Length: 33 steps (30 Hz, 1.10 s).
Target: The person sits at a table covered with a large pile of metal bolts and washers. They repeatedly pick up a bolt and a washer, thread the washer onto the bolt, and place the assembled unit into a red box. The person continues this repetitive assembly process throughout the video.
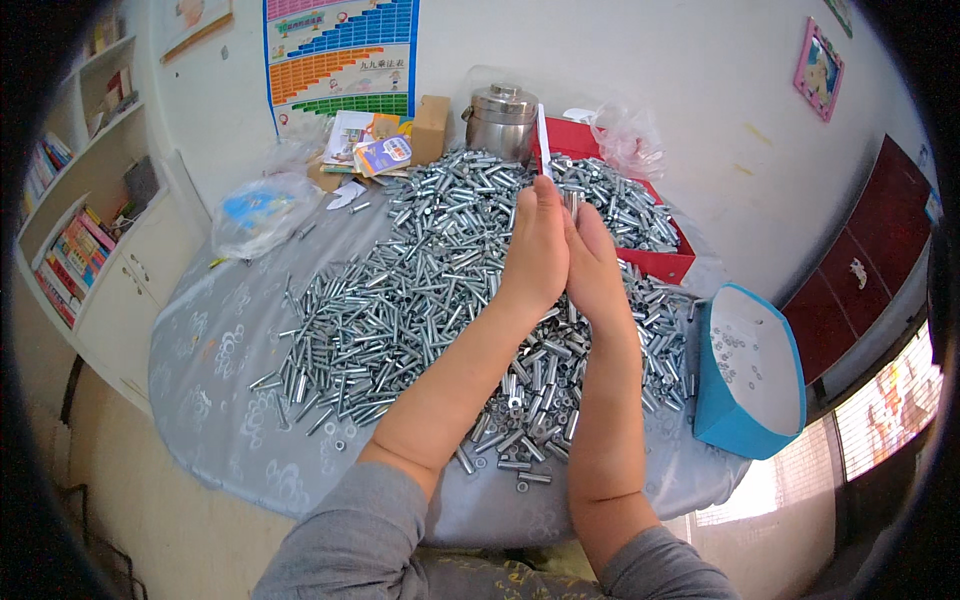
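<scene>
Your left hand (535, 245) and right hand (595, 262) stood close together, palms facing, above the heap of metal pins (370, 320). A silver piece (572, 203) showed between your fingers; whether you gripped it or it lay behind them, I could not tell. The pins spread from the back of the counter (195, 410) toward its front edge, where short tubes (535, 478) and small rings (340, 445) lay loose. A forearm sweeping low could have pushed these off that edge. The blue box (745, 430), with rings inside it, sat at the right edge and seemed to reach past it, so a knock from your right elbow could have tipped it. The heap looked loose enough to slide if you had pulled from its base.

A grey patterned cloth covered the rounded counter. A red box (655, 265) holding more pins and a metal pot (503, 125) stood toward the back edge, and a plastic bag (265, 215) lay near the back left. Beyond were a wall poster (340, 65) and, at left, a bookcase (150, 250).
</scene>
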Available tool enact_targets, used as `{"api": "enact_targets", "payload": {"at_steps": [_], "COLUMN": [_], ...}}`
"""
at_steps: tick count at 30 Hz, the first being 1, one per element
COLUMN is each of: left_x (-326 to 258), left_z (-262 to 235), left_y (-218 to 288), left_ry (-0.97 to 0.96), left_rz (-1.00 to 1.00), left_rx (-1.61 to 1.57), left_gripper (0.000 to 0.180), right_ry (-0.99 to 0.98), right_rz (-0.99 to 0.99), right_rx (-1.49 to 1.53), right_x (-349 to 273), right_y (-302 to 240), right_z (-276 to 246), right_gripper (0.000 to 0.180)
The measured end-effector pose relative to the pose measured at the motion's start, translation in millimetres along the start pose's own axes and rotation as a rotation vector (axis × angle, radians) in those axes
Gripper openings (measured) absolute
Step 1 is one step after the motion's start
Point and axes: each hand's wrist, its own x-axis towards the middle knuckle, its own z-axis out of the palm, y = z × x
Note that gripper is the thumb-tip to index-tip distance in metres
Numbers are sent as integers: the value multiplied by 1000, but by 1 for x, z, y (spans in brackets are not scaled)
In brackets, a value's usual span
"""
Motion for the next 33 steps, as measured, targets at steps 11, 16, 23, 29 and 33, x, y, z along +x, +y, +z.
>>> {"api": "enact_targets", "payload": {"at_steps": [11, 16, 23, 29, 33], "left_x": [13, 12, 20, 17, 16], "left_z": [-44, -75, -84, -72, -81], "left_y": [35, 43, 30, 28, 26], "left_ry": [132, 3, -62, -108, -239], "left_rz": [-19, -220, -360, -487, -503], "left_rx": [-217, -134, -168, -251, -349], "left_gripper": [67, 74, 72, 56, 54], "right_ry": [132, 42, 53, 59, 77], "right_rz": [24, 43, 35, 11, 39], "right_rx": [21, 40, 172, 254, 257], "right_x": [5, 7, 0, -2, -4], "right_y": [-1, 0, -16, -25, -25], "right_z": [-14, -6, -6, -9, -3], "right_gripper": [24, 23, 30, 25, 31]}}
